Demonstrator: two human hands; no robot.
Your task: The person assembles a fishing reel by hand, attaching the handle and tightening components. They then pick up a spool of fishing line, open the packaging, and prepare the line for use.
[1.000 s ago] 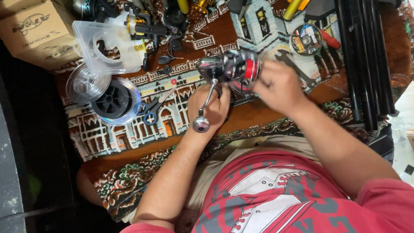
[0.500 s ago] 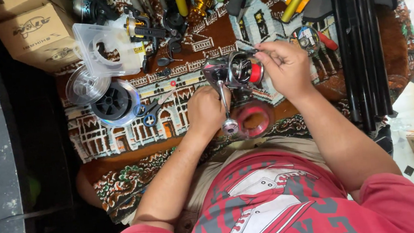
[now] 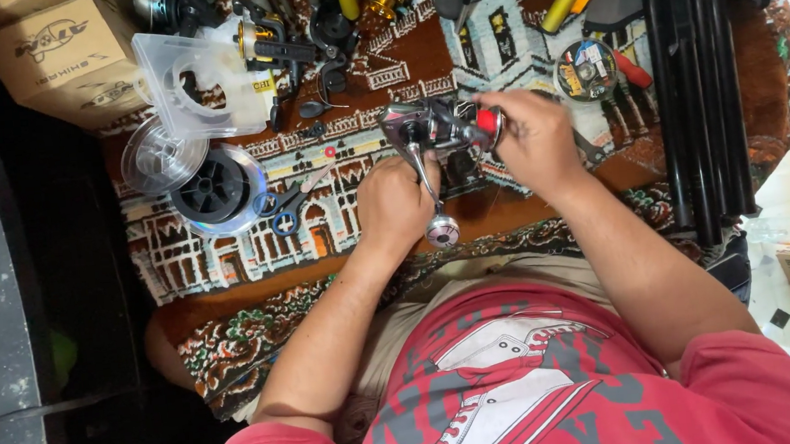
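1. The fishing reel (image 3: 434,128) sits just above the patterned rug (image 3: 227,256), between both hands. Its crank arm now points down toward the person, the round knob (image 3: 442,231) hanging just under the left hand (image 3: 398,203). Half a second ago a red ring lay near the lap below the reel; it no longer shows there, and a red band sits at the reel's right end, so I judge a part has gone back on.
2. The left hand's fingers are clenched around the reel's stem and body from below.
3. The right hand (image 3: 531,139) has come in from the right, its fingertips pinching the red end of the reel.
4. The clear plastic tub (image 3: 197,87), far left, seems to hold only a line spool; its contents are hard to make out.
5. The small round tin (image 3: 585,70), far right, holds mixed small parts.
6. The cardboard box (image 3: 57,56) in the far left corner is closed.
7. A black line spool (image 3: 216,188) and blue-handled scissors (image 3: 281,208) lie left of the hands.
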